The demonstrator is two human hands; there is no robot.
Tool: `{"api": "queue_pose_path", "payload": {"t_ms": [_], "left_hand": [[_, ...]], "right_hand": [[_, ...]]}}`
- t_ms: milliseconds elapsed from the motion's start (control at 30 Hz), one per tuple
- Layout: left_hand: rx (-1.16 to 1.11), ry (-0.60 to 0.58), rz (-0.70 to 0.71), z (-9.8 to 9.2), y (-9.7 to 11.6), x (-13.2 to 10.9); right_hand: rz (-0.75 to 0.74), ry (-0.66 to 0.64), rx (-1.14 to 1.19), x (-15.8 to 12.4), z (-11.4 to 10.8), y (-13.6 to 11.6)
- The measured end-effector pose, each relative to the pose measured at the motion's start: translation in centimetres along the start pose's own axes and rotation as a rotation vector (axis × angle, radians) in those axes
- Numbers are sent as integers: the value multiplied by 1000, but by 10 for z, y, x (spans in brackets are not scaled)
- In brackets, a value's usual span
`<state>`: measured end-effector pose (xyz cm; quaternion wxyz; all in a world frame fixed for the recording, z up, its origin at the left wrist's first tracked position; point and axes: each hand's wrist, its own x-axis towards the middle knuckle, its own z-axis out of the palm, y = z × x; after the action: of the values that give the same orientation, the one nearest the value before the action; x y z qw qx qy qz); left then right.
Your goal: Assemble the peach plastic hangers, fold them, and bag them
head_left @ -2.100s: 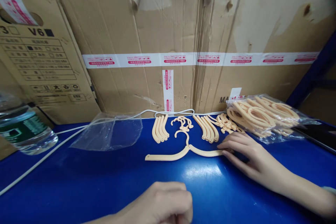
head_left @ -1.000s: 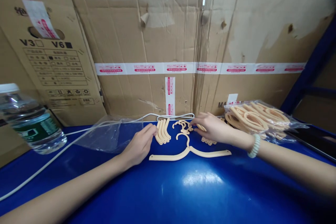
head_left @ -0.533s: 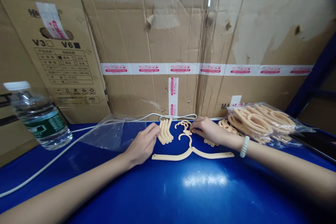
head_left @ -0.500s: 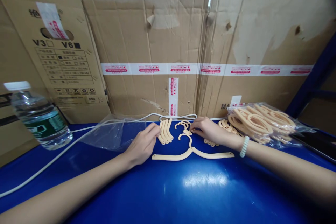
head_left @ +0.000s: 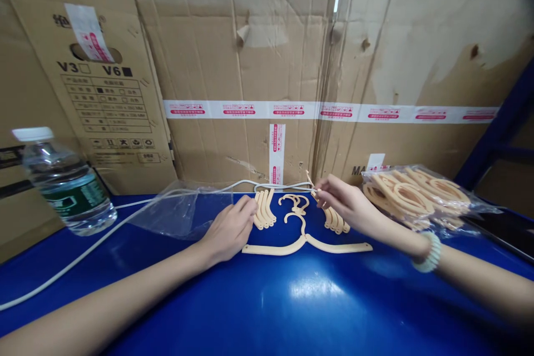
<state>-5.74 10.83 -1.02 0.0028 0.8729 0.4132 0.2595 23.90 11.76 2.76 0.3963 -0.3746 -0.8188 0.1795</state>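
My left hand (head_left: pixel 231 229) rests on the table with its fingers curled together against a row of curved beige hanger arms (head_left: pixel 264 209). Its fingertips touch the nearest arm, but what is between them, if anything, is hidden. My right hand (head_left: pixel 340 200) is raised and pinches a thin beige hanger hook (head_left: pixel 309 179), seen nearly edge-on. Below that hand lies a second row of hanger arms (head_left: pixel 335 221). Between the rows are several loose hooks (head_left: pixel 297 202). In front, one hook (head_left: pixel 301 224) meets two spread arms (head_left: pixel 275 249) in a hanger shape.
Plastic-bagged beige hanger parts (head_left: pixel 413 194) lie at the right, near a dark flat object (head_left: pixel 507 233). A water bottle (head_left: pixel 69 192) stands at the left by a clear plastic bag (head_left: pixel 175 214) and a white cable (head_left: pixel 79 264). Cardboard boxes (head_left: pixel 242 67) wall off the back of the blue table (head_left: pixel 267 311).
My right hand has lifted a hook from the loose hooks and moved right and slightly up. The right row of arms shows more fully. My left hand has barely moved.
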Motion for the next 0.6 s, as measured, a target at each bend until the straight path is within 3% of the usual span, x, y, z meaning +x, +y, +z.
{"api": "queue_pose_path", "payload": {"t_ms": [133, 300, 500, 600], "left_hand": [[1, -8, 36, 0, -3, 2], [25, -109, 90, -10, -3, 9], [222, -238, 152, -22, 0, 10], [269, -233, 185, -22, -4, 8]], "right_hand": [[155, -4, 347, -37, 4, -25], [296, 37, 456, -79, 15, -48], [363, 11, 569, -93, 31, -49], [395, -16, 658, -92, 33, -46]]}}
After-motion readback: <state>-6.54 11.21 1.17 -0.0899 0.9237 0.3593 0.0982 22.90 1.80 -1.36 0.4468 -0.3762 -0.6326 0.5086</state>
